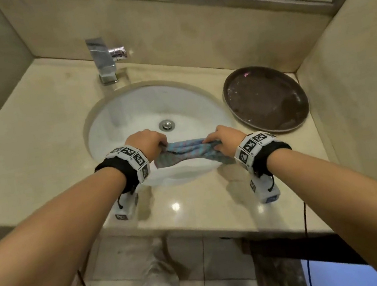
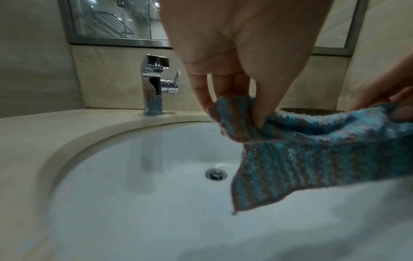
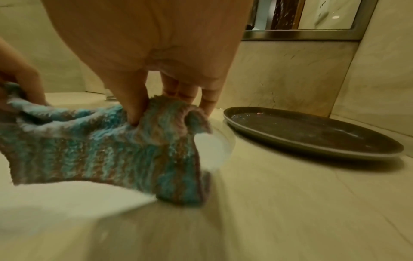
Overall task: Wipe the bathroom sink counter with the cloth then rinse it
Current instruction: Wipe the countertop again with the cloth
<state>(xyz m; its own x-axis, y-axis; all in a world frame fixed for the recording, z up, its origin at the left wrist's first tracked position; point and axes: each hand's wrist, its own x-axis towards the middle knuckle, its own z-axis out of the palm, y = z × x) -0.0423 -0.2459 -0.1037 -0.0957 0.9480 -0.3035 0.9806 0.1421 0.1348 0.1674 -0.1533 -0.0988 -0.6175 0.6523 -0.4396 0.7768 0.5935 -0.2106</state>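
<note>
Judging from the head view, the wiping looks finished and the rinse not yet begun: no water runs from the faucet (image 1: 105, 59). The left hand (image 1: 146, 142) and right hand (image 1: 222, 138) each pinch an end of the cloth (image 1: 184, 154), stretched between them over the front edge of the sink (image 1: 110, 120); a dark tray (image 1: 265, 98) sits on the counter (image 1: 35, 147) toward its right back corner.

From the left wrist, thumb and fingers (image 2: 261, 113) curl around a top corner of the cloth, which hangs down over the basin, near the drain (image 2: 215, 174).

From the right wrist, the thumb (image 3: 134, 109) presses into the other bunched corner; the cloth's lower edge reaches the counter's rim, or nearly.
</note>
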